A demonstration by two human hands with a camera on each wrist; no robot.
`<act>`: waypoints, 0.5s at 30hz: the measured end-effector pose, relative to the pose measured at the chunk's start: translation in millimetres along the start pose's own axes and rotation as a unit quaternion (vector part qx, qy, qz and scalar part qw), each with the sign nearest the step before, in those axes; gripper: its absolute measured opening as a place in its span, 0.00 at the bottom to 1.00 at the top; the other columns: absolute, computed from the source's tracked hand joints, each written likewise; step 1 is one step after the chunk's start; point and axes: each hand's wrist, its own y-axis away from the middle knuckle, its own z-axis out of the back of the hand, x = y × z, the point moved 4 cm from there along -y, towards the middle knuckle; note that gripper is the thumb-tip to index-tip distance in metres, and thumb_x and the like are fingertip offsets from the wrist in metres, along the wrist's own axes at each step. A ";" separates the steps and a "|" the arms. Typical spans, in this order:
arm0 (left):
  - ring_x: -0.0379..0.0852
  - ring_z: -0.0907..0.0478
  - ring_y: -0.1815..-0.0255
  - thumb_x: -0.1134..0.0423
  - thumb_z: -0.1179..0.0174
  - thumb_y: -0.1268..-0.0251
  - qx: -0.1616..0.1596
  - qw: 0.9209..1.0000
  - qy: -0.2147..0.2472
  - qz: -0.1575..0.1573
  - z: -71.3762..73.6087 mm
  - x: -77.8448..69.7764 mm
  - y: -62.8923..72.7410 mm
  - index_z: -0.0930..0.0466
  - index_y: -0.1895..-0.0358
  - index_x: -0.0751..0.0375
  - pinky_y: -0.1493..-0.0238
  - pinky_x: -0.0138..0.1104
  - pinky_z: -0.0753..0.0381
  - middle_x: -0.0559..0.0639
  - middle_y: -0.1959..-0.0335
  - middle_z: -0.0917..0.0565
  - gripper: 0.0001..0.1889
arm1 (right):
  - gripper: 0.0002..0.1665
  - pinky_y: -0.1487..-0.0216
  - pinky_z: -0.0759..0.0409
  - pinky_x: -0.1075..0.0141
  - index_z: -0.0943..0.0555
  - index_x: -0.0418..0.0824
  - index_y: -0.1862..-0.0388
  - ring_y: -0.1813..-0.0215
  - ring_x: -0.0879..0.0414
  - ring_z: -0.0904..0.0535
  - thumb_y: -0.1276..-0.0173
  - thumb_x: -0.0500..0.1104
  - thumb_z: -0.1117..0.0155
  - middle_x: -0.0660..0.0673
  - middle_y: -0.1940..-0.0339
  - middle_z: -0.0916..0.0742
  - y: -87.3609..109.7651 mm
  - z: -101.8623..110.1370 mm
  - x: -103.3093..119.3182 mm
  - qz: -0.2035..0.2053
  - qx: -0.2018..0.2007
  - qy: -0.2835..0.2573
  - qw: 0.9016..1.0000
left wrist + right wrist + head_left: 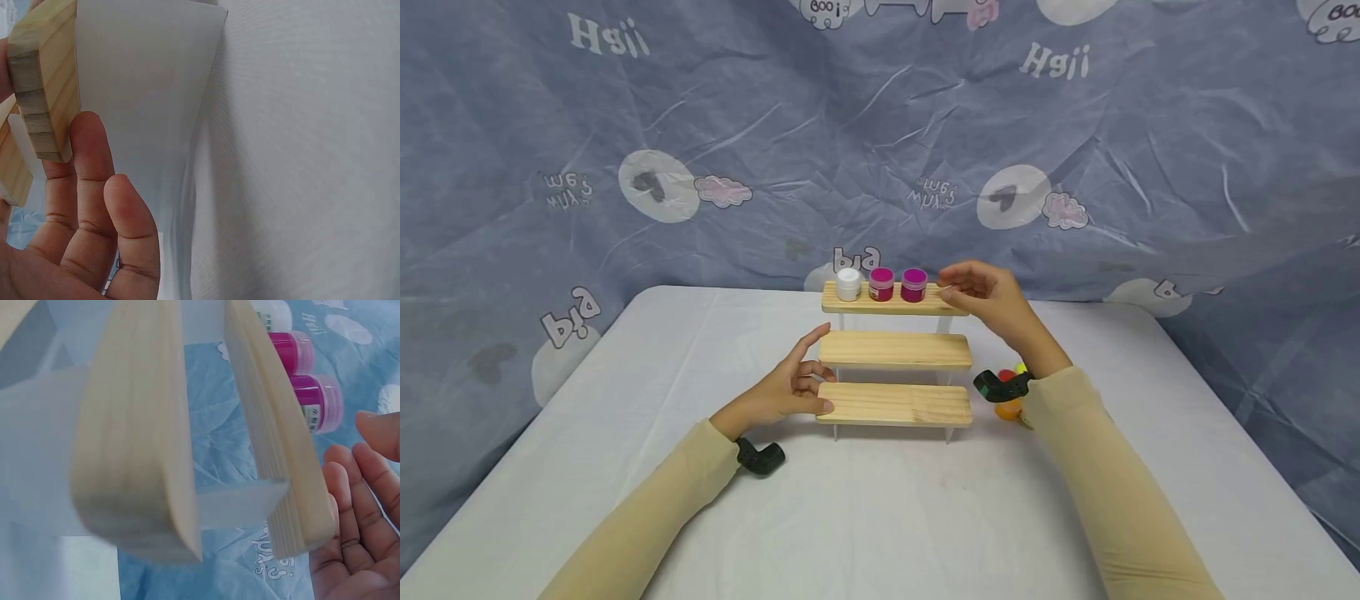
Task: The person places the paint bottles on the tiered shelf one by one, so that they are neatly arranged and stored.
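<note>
A grey-blue printed cloth backdrop (820,92) fills the top of the head view from where I stand, and below it spreads a table under a white cloth (895,517). In the middle of the frame stands a three-tiered stand of pale wooden boards on translucent supports (895,351).

At centre left, the left hand (777,393) grasps the stand's left end, thumb over the lowest board and fingertips beneath it. At centre right, the right hand (995,302) has its fingers loosely bent, with nothing between them and the thumb, beside the top board's right end; whether it touches the wood I cannot tell.

Along the top board, left to right, sit a small round white jar (848,285), a magenta jar with a clear rim (882,285) and a purple one like it (913,286). Right of the stand, a few red, orange and yellow pots (1009,412) are partly hidden by the right sleeve. I'd say the left hold should stay light and steady, so the boards don't jolt, and the right fingertips should clear the purple jar.
</note>
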 end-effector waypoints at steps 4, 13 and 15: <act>0.43 0.22 0.63 0.77 0.28 0.36 0.000 1.000 0.002 0.001 -0.7 -0.7 0.4 0.68 0.09 0.48 0.64 0.30 0.23 0.59 0.46 0.21 0.64 | 0.18 0.47 0.16 0.70 0.20 0.22 0.38 0.51 0.60 0.14 0.22 0.31 0.33 0.49 0.49 0.09 8.3 6.6 -1.3 -0.001 -0.010 -0.037 0.999; 0.43 0.21 0.63 0.77 0.29 0.36 0.001 1.000 0.005 0.003 -0.4 -0.7 0.6 0.66 0.09 0.43 0.63 0.30 0.20 0.60 0.45 0.22 0.64 | 0.17 0.45 0.16 0.71 0.20 0.20 0.41 0.51 0.60 0.12 0.23 0.29 0.33 0.57 0.53 0.09 30.4 22.1 -3.4 0.000 -0.020 -0.044 0.999; 0.43 0.21 0.63 0.77 0.29 0.36 0.001 1.000 0.006 0.003 0.0 0.1 0.2 0.66 0.09 0.43 0.63 0.30 0.21 0.60 0.45 0.22 0.64 | 0.17 0.45 0.16 0.71 0.21 0.19 0.41 0.50 0.60 0.12 0.23 0.28 0.34 0.57 0.53 0.09 35.7 25.7 -7.1 -0.006 -0.015 -0.038 0.999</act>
